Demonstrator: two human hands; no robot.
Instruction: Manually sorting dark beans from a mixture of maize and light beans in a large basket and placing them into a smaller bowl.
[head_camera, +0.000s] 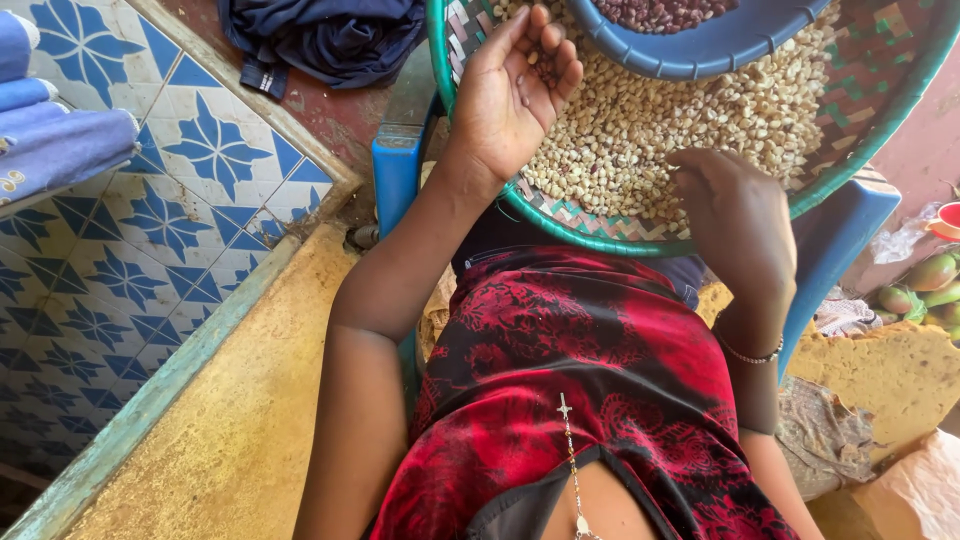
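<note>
1. Roughly centre-top: woven tray with green rim (640, 243) rests on the lap, filled with pale maize kernels (690, 120) mixed with a few reddish ones.
2. Left hand (510, 95), at 11 o'clock of the kernel heap, lies palm-up over the tray's rim, fingers loosely curled, cupping a few dark kernels (543, 68) near the fingertips.
3. Right hand (735, 215), at 5 o'clock of the heap, is palm-down with fingertips bunched on the kernels; whether it pinches one, cannot tell. Thin bracelet (752, 356) on that wrist.
4. Blue bowl (700, 50) sits on the kernels at 12 o'clock, holding dark red beans (665, 12).
5. Blue plastic chair (395, 170) is under the tray, showing at 9 and 3 o'clock.
6. Red patterned dress (580, 370) below the tray, at 6 o'clock.
7. Blue-and-white patterned tiles (150, 220) at 9 o'clock, dark cloth (330, 40) at 11 o'clock.
8. Green mangoes (925, 285) at 3 o'clock, far right edge.
</note>
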